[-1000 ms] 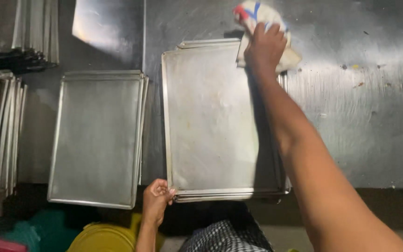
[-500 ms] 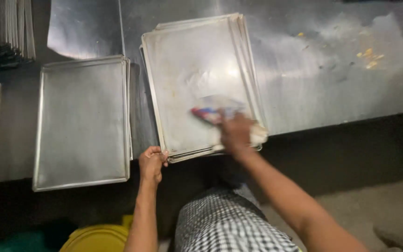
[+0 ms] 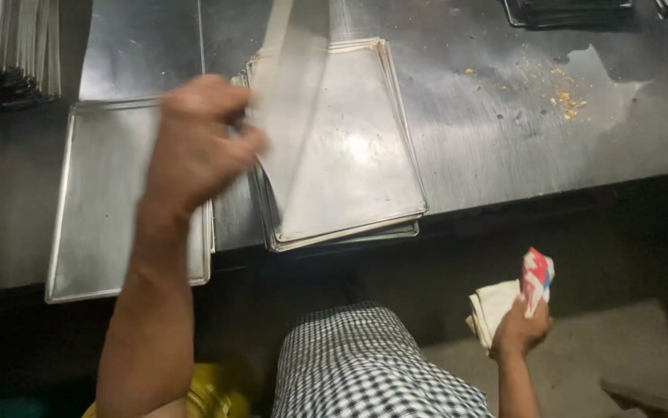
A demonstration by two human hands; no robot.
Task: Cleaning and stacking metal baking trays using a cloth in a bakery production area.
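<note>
Left hand had fingers clamped on the top tray, tilted up off the stack of trays on the table; right hand gripped a cloth below; a firm edge grip seemed advisable to avoid slipping.

metal tray | lifted, tilted, blurred | cloth | folded, cream-red
</note>
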